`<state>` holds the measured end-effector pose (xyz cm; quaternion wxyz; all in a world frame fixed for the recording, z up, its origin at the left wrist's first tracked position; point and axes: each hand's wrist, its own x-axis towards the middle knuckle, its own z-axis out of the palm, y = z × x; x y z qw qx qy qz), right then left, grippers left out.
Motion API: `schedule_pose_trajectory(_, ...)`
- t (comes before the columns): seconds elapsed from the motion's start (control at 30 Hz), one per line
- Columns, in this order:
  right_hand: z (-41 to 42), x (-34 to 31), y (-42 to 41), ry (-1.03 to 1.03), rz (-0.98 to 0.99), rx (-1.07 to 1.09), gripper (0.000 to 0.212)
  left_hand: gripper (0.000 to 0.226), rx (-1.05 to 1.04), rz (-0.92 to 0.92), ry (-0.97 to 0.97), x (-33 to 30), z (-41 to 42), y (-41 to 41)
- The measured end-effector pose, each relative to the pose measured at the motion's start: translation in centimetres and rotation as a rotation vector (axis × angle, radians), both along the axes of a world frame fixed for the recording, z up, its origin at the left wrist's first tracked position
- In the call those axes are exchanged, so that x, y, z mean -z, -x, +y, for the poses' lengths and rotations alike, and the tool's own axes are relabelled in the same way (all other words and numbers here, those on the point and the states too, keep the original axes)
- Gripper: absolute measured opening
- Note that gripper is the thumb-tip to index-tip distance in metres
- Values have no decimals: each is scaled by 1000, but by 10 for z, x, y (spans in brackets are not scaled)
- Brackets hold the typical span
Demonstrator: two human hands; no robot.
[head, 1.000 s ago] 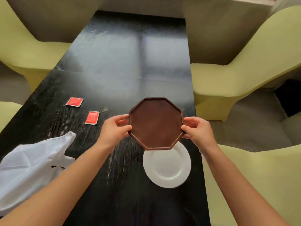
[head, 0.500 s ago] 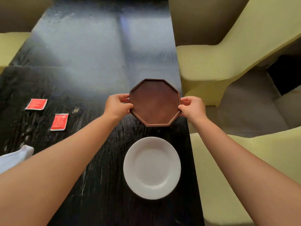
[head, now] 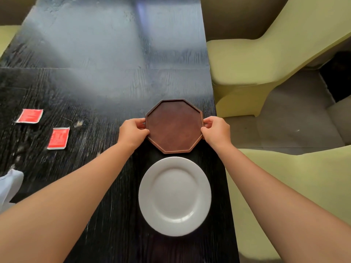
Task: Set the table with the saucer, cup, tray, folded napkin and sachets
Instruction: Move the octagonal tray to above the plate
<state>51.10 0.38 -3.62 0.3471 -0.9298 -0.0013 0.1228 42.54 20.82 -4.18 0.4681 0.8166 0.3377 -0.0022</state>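
Observation:
A brown octagonal tray point(head: 174, 126) lies on the black table point(head: 106, 76) near its right edge. My left hand point(head: 133, 132) grips the tray's left rim and my right hand point(head: 216, 130) grips its right rim. Just in front of the tray, towards me, sits a white saucer point(head: 174, 195), apart from it. Two red sachets point(head: 29, 115) point(head: 58, 138) lie flat at the left. A corner of the white napkin point(head: 9, 184) shows at the left edge. No cup is in view.
Yellow-green chairs stand along the right side of the table point(head: 266, 59) point(head: 296, 186), and another shows at the far left point(head: 7, 35). The table's right edge runs close beside the tray and saucer.
Both hands carried the tray away from me, from over the saucer to the table surface beyond it. The view shifted right, so the napkin is mostly out of frame.

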Motion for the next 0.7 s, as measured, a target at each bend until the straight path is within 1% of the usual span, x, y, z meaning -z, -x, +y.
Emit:
schedule_pose_trajectory(0.17,3,1,-1,28,-39,-17,21,42,16,8,-71,2,-4,0)
schedule_pose_trajectory(0.3,2,5,-2,81,-51,-48,16,42,34,8,-114,3,-3,1)
schedule_pose_trajectory(0.47,1,8,1,75,-85,-38,23,38,26,-37,-148,2,-6,4)
schedule_pose_trajectory(0.7,-4,12,5,62,-90,-47,23,41,23,-50,-158,5,-4,5)
